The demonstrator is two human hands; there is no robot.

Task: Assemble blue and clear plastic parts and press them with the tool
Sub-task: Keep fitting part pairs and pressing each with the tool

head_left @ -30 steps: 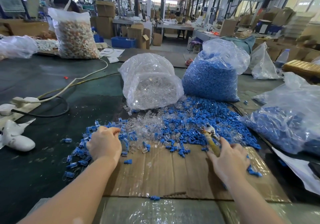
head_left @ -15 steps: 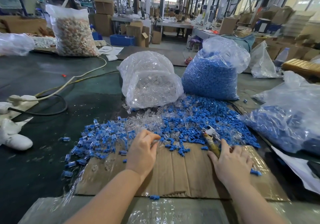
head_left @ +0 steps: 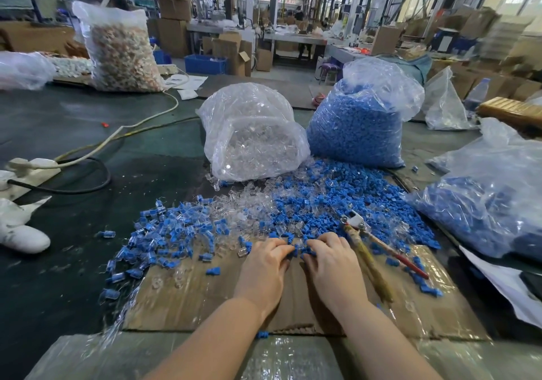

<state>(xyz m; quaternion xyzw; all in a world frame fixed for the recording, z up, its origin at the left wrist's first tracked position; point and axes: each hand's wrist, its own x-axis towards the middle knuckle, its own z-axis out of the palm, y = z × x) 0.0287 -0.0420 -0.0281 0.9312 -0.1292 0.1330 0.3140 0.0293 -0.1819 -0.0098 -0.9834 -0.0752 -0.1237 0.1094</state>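
Both hands down on the flat brown corrugated cardboard sheet (head_left: 187, 300) right now; my left hand (head_left: 265, 268) and right hand (head_left: 331, 265) sit side by side, fingers curled into the near edge of the loose pile of small chunky blue plastic parts (head_left: 337, 203), pinching a few blue bits between them; exactly which piece each hand has, can't tell; the little glassy clear plastic parts (head_left: 249, 203) are mixed in just behind; the metal hand press tool with worn yellowish and red handles (head_left: 372, 250) lies just right of my right hand; crinkly bag of clear pieces (head_left: 252, 133) and bag of blue pieces (head_left: 357, 121) stand further back.
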